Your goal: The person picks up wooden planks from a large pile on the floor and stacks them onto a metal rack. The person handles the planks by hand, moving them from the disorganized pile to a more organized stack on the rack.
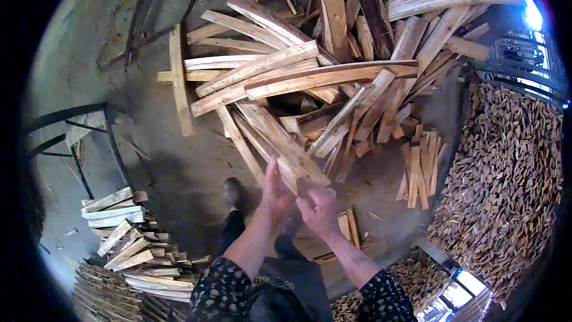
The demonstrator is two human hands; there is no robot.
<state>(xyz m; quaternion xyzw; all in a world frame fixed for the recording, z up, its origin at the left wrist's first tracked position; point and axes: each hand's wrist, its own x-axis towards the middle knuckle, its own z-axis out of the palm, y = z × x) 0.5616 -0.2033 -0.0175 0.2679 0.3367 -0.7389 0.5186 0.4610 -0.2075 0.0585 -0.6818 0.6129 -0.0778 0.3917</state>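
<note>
A long rough wooden slab [279, 133] slants away from me, its near end between my two hands and its far end against the pile of split wood [333, 80]. My left hand [275, 191] is closed on the slab's left edge, thumb pointing up along the wood. On the right side of the near end, my right hand [317, 204] grips with bent fingers; part of its hold is hidden. Beside the slab on the left, a narrower wooden strip [239, 143] leans out of the pile.
A black metal frame [113, 143] stands at left, above a stack of split wood [134, 244]. A small bundle of sticks [422, 170] lies right of the pile. A huge heap of short wood pieces [500, 197] fills the right side. My shoe [233, 191] shows below.
</note>
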